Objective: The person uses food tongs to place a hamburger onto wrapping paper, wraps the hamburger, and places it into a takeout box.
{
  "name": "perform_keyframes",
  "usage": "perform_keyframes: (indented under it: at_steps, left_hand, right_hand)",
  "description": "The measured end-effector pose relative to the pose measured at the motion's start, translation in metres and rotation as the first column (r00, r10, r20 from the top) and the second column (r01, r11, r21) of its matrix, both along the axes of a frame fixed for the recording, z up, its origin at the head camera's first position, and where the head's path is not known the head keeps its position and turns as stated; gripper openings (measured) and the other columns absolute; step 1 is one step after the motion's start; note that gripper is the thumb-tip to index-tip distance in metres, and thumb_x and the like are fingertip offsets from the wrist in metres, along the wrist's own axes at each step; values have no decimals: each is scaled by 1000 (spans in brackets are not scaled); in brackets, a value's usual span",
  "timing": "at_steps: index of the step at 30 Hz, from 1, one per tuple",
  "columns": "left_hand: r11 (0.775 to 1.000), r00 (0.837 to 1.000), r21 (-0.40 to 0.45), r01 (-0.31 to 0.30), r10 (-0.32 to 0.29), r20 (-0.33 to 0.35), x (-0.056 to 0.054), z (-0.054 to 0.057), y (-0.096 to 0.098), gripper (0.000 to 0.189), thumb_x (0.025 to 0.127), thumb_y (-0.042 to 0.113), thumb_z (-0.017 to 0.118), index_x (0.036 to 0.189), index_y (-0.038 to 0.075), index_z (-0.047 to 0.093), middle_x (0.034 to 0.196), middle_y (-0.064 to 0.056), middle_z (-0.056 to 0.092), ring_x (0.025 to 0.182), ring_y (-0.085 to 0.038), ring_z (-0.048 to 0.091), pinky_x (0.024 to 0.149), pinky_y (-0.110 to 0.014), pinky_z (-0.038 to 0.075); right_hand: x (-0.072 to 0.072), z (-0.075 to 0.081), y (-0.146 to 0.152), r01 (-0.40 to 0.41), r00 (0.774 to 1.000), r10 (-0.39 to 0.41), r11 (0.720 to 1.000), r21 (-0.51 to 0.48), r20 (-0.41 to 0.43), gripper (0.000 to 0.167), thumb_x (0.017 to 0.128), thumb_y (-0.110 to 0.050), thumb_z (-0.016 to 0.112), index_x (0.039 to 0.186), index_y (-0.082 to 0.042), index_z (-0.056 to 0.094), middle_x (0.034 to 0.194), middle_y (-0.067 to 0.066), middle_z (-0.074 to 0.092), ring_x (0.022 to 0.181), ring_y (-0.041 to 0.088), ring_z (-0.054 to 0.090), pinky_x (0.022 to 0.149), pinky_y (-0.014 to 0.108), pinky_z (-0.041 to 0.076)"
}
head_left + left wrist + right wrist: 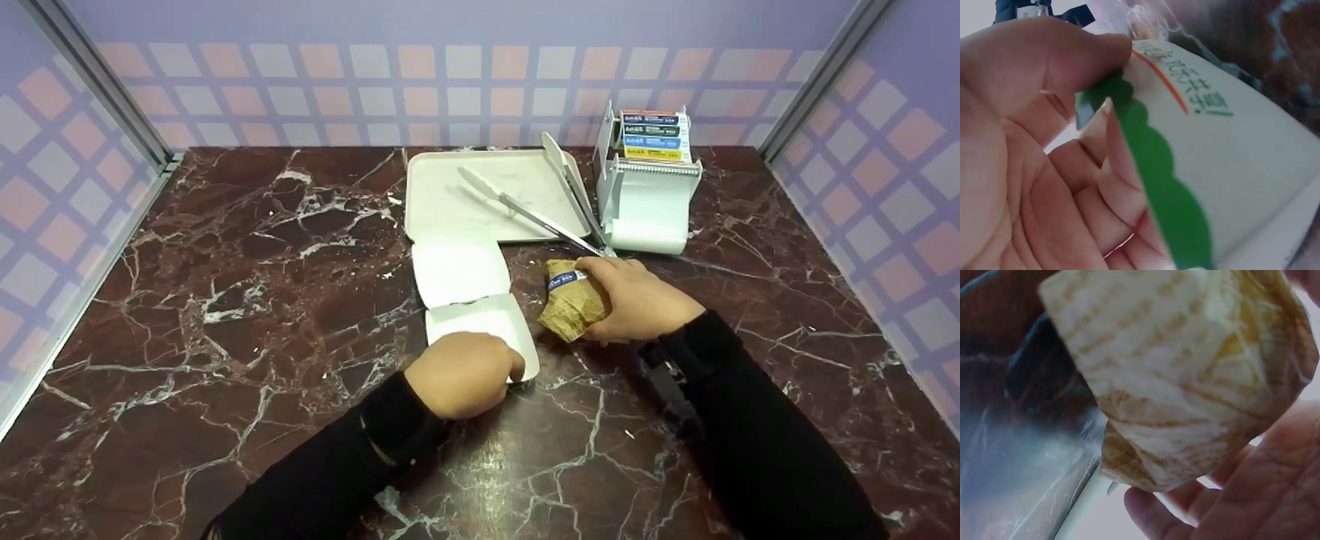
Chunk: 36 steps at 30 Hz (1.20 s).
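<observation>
My left hand (pixel 463 373) is at the near edge of a white takeaway box (pixel 460 268), which stands with its lid folded back toward the tray. In the left wrist view, thumb and fingers pinch the box wall (pixel 1252 163), printed with green scallops and green lettering. Just right of the box, my right hand (pixel 641 301) holds a parcel wrapped in crinkled brown patterned paper (pixel 576 309). A blue label (pixel 566 280) is stuck on the wrapping. Up close, the right wrist view shows the folded wrapper (pixel 1157 377) with fingers curled around its side. What it contains is hidden.
Behind the box lies a cream tray (pixel 442 187), with tongs (pixel 540 219) across its right part. A label dispenser (pixel 649 184) with several coloured label boxes stands at the back right. Everything rests on a dark red marbled tabletop (pixel 247 315), walled at the back and sides.
</observation>
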<state>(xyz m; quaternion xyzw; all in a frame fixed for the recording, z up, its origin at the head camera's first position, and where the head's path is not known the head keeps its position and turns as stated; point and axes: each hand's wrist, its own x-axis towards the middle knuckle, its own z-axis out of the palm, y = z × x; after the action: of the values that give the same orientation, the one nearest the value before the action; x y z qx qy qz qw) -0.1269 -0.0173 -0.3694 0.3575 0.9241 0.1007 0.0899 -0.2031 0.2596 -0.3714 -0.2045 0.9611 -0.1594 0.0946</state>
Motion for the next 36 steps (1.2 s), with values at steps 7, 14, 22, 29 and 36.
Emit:
perform_keyframes:
  at_steps: [7, 14, 22, 29, 36]
  left_hand:
    - [1000, 999, 15, 12, -11, -51, 0, 0, 1, 25, 85, 1, 64, 82, 22, 78, 80, 3, 77, 71, -22, 70, 64, -42, 58]
    - [999, 996, 8, 42, -41, -78, 2, -3, 7, 22, 90, 7, 67, 92, 23, 82, 87, 3, 79, 76, -21, 73, 69, -42, 61]
    - [999, 982, -10, 42, -43, -186, -4, -10, 8, 22, 91, 4, 66, 90, 22, 80, 86, 0, 76, 74, -23, 69, 66, -42, 58]
    - [998, 985, -21, -60, 56, -162, -13, -8, 4, 20, 97, 29, 73, 115, 22, 79, 105, -2, 76, 92, -24, 68, 89, -46, 58]
    - [950, 956, 113, -293, 295, -3, -39, 6, -31, 46, 99, 45, 68, 136, 18, 68, 137, -7, 69, 126, -30, 65, 119, -56, 45]
  right_hand:
    - [-1, -2, 1, -14, 1000, 13, 1000, -16, -25, 96, 68, -20, 87, 153, -8, 44, 144, 23, 56, 133, 45, 52, 113, 60, 47]
    - [0, -3, 1, -3, 1000, 3, 1000, -16, -9, 100, 69, -18, 87, 158, -14, 40, 149, 22, 53, 134, 45, 51, 112, 63, 47]
    - [1, -2, 1, 16, 1000, -16, 1000, 2, 2, 103, 69, -19, 87, 160, -20, 39, 152, 21, 50, 134, 44, 51, 110, 65, 48]
    - [1, -2, -1, 25, 1000, -25, 1000, 6, 6, 102, 69, -19, 87, 159, -21, 39, 151, 20, 51, 134, 44, 52, 109, 65, 49]
    - [-1, -2, -3, 20, 1000, -20, 1000, 21, -3, 104, 71, -18, 85, 162, -19, 36, 154, 22, 49, 135, 45, 51, 111, 66, 47]
